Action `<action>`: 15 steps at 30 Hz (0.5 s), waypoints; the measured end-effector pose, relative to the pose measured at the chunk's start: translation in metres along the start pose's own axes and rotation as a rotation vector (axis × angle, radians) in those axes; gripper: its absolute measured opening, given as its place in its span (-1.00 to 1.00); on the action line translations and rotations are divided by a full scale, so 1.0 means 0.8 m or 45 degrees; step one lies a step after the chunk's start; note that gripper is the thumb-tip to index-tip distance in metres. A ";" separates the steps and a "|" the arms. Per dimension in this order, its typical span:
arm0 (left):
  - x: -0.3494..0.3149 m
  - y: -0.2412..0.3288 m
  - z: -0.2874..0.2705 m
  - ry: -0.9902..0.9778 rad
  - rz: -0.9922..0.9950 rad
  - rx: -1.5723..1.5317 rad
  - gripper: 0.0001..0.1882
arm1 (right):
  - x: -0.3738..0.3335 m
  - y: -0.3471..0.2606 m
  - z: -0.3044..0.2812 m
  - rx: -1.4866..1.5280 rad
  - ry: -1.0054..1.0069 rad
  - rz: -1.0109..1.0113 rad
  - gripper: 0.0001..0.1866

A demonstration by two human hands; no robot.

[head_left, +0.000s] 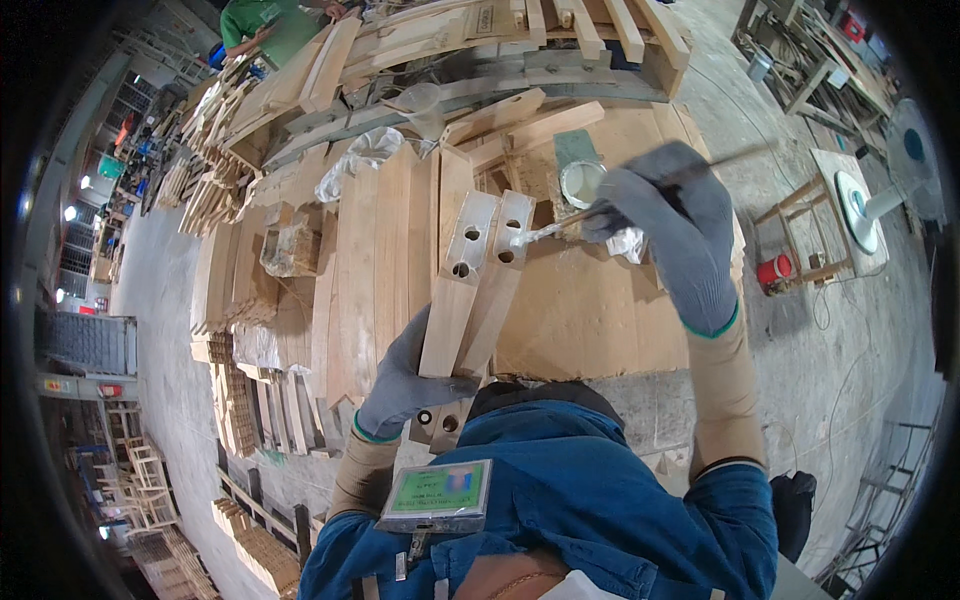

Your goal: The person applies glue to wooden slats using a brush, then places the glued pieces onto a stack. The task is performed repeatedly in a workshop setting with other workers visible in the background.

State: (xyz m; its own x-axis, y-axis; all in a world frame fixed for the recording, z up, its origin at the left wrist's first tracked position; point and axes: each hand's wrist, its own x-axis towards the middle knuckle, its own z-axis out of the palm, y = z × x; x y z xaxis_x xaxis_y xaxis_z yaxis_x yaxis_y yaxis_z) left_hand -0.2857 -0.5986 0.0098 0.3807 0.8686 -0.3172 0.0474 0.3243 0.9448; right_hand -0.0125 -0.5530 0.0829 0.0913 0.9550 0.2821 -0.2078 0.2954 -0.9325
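Observation:
My left hand (405, 380), in a grey glove, is closed around two pale wooden bars (488, 318) held side by side. Each bar's far end has two drilled holes and a whitish wet coating. Below the hand, more holed wood shows near my waist. My gloved right hand (675, 225) pinches a thin brush (565, 226), its handle pointing up to the right. The brush's white-coated tip meets the end of the right bar, near its holes. Just beyond that hand stands a small tub of white, glue-like paste (582, 184).
Boards (375, 250) lie side by side on the bench at left, with a wood block (292, 245) on them. A clear plastic cup (420, 105) and crumpled plastic (360, 160) sit farther back. A fan (880, 200) stands right; a person in green (265, 25) is far left.

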 end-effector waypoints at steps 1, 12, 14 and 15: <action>0.001 0.000 -0.001 -0.010 0.015 0.073 0.00 | 0.007 -0.007 0.004 -0.202 -0.145 -0.002 -0.82; -0.002 0.005 0.005 -0.089 0.018 0.086 0.01 | 0.035 -0.020 0.015 -0.670 -0.389 -0.049 -0.65; -0.004 -0.001 0.003 -0.090 0.058 0.129 0.02 | 0.040 -0.022 0.010 -0.573 -0.306 -0.044 -0.64; -0.004 -0.005 0.002 -0.088 0.058 0.107 0.02 | 0.042 -0.024 0.008 -0.571 -0.255 -0.050 -0.64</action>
State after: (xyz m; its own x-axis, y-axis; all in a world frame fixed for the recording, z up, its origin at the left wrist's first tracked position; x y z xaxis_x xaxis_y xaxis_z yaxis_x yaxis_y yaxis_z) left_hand -0.2857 -0.6029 0.0071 0.4471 0.8529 -0.2697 0.1044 0.2497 0.9627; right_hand -0.0113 -0.5265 0.1117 -0.1077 0.9427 0.3157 0.2357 0.3327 -0.9131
